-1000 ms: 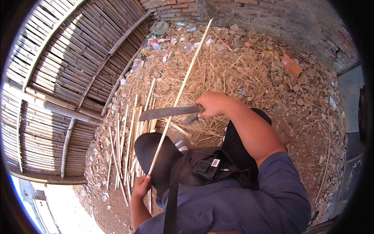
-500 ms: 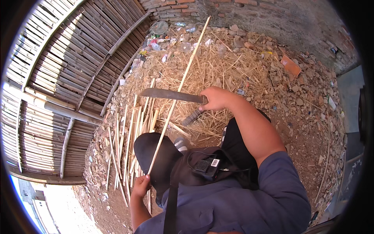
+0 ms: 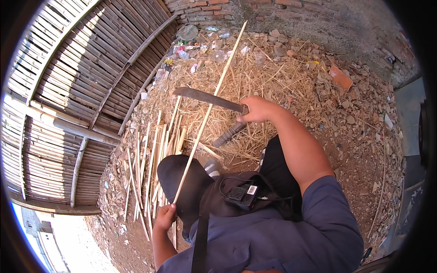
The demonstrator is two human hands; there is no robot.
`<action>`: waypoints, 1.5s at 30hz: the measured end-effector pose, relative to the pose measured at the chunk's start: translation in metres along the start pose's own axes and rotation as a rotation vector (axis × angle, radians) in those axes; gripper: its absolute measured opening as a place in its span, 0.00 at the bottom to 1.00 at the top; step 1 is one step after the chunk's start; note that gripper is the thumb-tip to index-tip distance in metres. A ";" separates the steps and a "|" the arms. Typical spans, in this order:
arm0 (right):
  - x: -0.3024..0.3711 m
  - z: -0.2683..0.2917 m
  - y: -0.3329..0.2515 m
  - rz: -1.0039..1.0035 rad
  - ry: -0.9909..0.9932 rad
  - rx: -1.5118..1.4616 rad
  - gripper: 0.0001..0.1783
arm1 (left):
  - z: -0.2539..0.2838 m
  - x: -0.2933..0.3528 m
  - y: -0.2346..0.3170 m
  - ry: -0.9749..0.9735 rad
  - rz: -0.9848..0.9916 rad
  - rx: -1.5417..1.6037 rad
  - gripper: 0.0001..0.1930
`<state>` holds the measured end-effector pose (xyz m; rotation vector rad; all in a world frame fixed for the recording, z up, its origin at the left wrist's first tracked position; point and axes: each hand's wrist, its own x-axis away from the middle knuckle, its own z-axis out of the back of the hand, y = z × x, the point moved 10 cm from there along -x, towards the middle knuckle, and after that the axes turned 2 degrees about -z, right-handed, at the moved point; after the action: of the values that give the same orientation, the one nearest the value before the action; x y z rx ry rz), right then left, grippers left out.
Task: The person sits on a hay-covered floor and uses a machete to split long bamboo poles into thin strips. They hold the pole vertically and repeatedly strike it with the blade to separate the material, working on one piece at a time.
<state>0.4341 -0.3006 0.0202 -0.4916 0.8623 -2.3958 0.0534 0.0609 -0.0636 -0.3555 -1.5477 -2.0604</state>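
My left hand [image 3: 165, 218] pinches the lower end of a long, pale bamboo strip [image 3: 198, 137]. The strip slants across my knee and away toward the brick wall. In my right hand [image 3: 258, 109] is a machete [image 3: 211, 98], gripped by its handle. Its dark blade points left and crosses the strip in this view; whether the two touch I cannot tell. Below the right hand, a dark ribbed rod-like piece [image 3: 229, 134] lies by the straw. Beside my left knee rests a pile of split bamboo strips [image 3: 157, 152].
Straw-like shavings [image 3: 255, 82] cover the ground ahead, with rubble and litter around them. A bamboo slat wall [image 3: 86, 68] rises on the left, and a brick wall [image 3: 291, 18] stands at the back. A small black device [image 3: 241, 195] sits on my lap.
My right hand has moved slightly to the right with the machete, and the blade tip has risen and shifted right. The left hand stays in place; the strip's far end has barely shifted.
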 end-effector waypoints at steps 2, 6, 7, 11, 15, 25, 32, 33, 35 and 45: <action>0.001 -0.009 -0.010 0.056 0.021 0.034 0.23 | 0.000 -0.001 -0.002 -0.019 -0.002 0.025 0.26; 0.001 -0.047 -0.028 0.156 -0.182 0.091 0.20 | 0.001 -0.001 -0.004 -0.031 -0.012 0.034 0.27; 0.000 -0.048 -0.027 0.155 -0.187 0.083 0.21 | 0.000 0.000 -0.002 -0.017 -0.007 0.028 0.27; -0.005 -0.034 -0.018 0.104 -0.148 0.058 0.22 | 0.001 0.000 -0.002 0.004 -0.021 0.023 0.27; 0.002 -0.003 -0.002 -0.024 -0.030 -0.058 0.24 | 0.001 -0.001 -0.002 -0.009 -0.014 0.013 0.27; 0.003 -0.042 -0.029 0.128 -0.177 0.068 0.24 | 0.001 -0.001 -0.011 -0.008 0.026 0.060 0.26; -0.003 0.000 0.006 -0.007 -0.002 0.001 0.24 | 0.003 -0.002 -0.010 0.005 0.026 0.050 0.26; -0.002 0.007 0.010 -0.049 0.026 -0.024 0.25 | 0.002 -0.002 -0.009 0.000 0.019 0.044 0.26; 0.000 0.007 0.012 -0.038 0.038 -0.029 0.24 | 0.000 -0.003 -0.006 -0.014 0.007 0.031 0.26; 0.002 -0.034 -0.025 0.103 -0.141 0.109 0.20 | 0.003 -0.001 -0.008 0.002 -0.007 0.039 0.26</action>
<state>0.4067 -0.2694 0.0120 -0.5524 0.6746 -2.2702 0.0499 0.0659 -0.0698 -0.3338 -1.5875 -2.0329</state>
